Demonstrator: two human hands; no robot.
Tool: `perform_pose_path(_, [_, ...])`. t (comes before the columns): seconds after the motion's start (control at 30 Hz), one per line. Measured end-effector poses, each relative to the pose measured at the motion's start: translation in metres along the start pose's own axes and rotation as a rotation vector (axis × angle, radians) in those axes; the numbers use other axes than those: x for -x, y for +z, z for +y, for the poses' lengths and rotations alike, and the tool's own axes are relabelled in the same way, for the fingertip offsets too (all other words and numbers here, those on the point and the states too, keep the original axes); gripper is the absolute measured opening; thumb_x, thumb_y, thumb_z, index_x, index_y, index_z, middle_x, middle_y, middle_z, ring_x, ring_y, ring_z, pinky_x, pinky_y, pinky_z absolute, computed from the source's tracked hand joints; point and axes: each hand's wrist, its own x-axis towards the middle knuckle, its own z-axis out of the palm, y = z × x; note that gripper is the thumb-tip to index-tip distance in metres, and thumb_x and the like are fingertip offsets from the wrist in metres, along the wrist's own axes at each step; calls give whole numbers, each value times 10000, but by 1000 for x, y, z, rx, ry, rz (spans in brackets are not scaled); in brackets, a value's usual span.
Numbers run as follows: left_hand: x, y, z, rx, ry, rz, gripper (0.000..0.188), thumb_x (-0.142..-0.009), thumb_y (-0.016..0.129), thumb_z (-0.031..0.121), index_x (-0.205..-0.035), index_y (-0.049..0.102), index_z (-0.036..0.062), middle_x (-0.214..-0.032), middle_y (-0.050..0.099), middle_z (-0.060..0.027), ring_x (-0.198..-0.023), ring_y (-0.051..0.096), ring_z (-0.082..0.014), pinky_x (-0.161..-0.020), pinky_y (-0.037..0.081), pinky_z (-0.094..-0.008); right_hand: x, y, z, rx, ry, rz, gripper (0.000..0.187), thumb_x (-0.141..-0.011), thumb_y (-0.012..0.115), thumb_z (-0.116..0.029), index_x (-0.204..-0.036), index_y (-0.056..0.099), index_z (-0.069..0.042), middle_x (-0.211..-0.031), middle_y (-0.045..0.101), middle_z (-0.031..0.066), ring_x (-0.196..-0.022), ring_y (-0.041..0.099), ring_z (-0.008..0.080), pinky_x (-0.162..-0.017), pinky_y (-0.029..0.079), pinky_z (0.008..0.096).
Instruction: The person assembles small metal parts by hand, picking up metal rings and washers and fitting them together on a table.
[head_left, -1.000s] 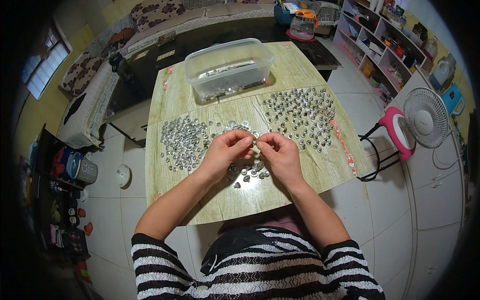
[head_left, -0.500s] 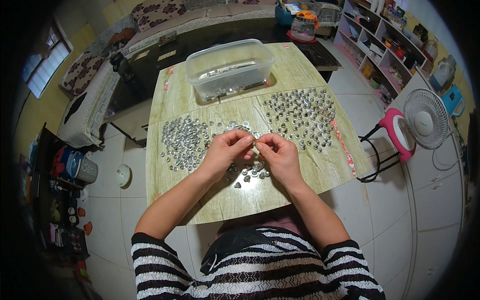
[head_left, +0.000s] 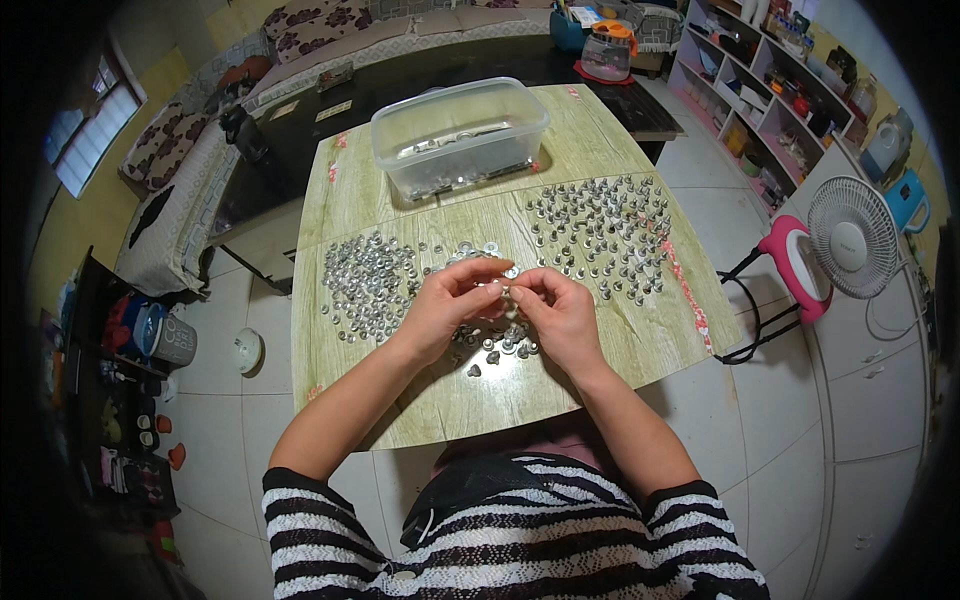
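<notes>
From where I stand, the change is in the left hand [head_left: 447, 310]: its forefinger has lifted off the thumb, leaving a narrow gap, while the right hand [head_left: 562, 312] keeps its thumb and forefinger pinched. I take the pinch to be on a small metal piece [head_left: 507, 292], raised over the bench [head_left: 420, 415] and mostly covered by fingertips. Whether the left thumb also presses on it, I cannot tell. To my eye the right hand now carries the piece and the left is shifting its hold, so the piece is still being worked, not set down.

As for counts: two hands, one clear plastic tub [head_left: 462, 160] at the far side with more metal in it. The round silver caps [head_left: 367, 285] on the left and the upright metal studs [head_left: 603, 235] on the right each run to many dozens, too crowded for an exact count. Below the hands sits a partly hidden heap; two dark studs [head_left: 474, 370] lie nearest the person.
</notes>
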Motion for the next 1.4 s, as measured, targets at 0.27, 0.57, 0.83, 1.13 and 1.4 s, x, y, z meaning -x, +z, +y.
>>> perform_pose_path(0.27, [-4, 1, -2, -109, -117, 75, 241, -850, 522, 262, -756, 533, 41, -622, 516, -5, -520, 492, -70, -487, 411, -184, 0, 1, 2, -2, 17, 6, 77, -780, 570, -54, -805, 579, 18, -663, 573, 23, -583, 509, 54, -520, 416, 193])
perform_pose_path(0.57, [-6, -3, 0, -133, -190, 88, 314, -853, 506, 326, -672, 505, 70, -565, 492, 1, -476, 487, -72, -432, 397, -190, 2, 3, 0, 58, -53, 11, 80, -773, 578, -65, -797, 585, 11, -655, 562, 20, -573, 488, 55, -523, 406, 199])
perform_pose_path(0.83, [-2, -9, 3, 8, -154, 78, 141, -821, 562, 177, -843, 535, 40, -707, 541, -15, -596, 535, -77, -550, 465, -193, 0, -2, 0, 8, 9, 51, 85, -774, 582, -70, -797, 586, 11, -660, 564, 18, -574, 482, 50, -518, 398, 191])
perform_pose_path(1.13, [-4, -9, 6, -171, -68, -13, 93, -788, 568, 92, -819, 554, 6, -681, 560, -16, -571, 542, -73, -522, 454, -191, 1, -3, -5, -2, 6, 1, 95, -768, 592, -73, -811, 589, 11, -668, 564, 17, -589, 495, 51, -533, 411, 187])
perform_pose_path(1.4, [3, -8, 8, -384, -53, -87, 107, -788, 584, 95, -825, 570, -5, -663, 573, -13, -560, 529, -58, -509, 438, -186, 3, -8, -12, 200, -16, -95, 135, -710, 633, -72, -802, 596, 20, -666, 588, 53, -563, 513, 70, -539, 437, 203])
